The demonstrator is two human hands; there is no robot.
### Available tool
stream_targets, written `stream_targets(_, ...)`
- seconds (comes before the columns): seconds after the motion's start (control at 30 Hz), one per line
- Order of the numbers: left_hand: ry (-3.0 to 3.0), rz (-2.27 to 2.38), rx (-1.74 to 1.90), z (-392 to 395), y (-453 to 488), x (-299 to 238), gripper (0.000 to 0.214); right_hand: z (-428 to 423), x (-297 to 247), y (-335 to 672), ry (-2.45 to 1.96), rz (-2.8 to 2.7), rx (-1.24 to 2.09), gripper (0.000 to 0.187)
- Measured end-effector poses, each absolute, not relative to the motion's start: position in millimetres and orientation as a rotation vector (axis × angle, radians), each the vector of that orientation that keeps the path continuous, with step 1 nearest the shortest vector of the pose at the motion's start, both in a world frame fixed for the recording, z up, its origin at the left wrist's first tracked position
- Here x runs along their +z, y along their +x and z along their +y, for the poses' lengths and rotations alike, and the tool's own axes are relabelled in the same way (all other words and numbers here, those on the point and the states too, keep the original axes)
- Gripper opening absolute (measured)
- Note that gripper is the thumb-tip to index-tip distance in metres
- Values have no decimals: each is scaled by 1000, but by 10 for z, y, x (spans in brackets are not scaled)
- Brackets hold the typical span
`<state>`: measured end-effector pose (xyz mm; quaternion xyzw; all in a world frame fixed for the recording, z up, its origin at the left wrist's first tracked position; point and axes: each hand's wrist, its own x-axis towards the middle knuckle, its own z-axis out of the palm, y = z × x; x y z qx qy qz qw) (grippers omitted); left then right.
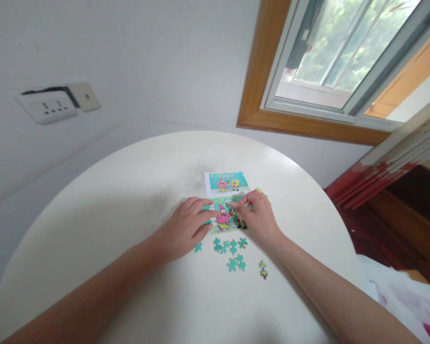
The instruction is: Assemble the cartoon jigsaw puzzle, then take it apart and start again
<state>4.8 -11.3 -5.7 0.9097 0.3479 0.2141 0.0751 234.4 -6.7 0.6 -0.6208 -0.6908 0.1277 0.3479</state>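
Narrowly bent fingers of the right hand [256,212] touch the flat, colourful cartoon jigsaw [222,223]; whether they pinch a piece, I cannot tell. The left hand [186,225] lies spread over its left side. Much looks joined; small teal interlocking pieces [232,264] lie loose on the round white table [93,248], beside a pale wall [165,62] and brown wood-framed window [251,111].

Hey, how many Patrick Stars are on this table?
2: the upper Patrick Star is on the picture sheet, the lower Patrick Star is on the jigsaw puzzle, between the left hand and right hand. Hands cover part of the puzzle; others may be hidden.
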Motion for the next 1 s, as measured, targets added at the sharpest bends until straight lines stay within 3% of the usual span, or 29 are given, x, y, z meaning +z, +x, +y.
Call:
stream_targets(0.63,2731,1091,569,-133,61,-28,36,-138,107,2427,-1617,-1975,324,13)
stream_targets(1.0,2747,1073,564,-125,62,-34,38,-59,39,2413,-1579,-1805,720,15)
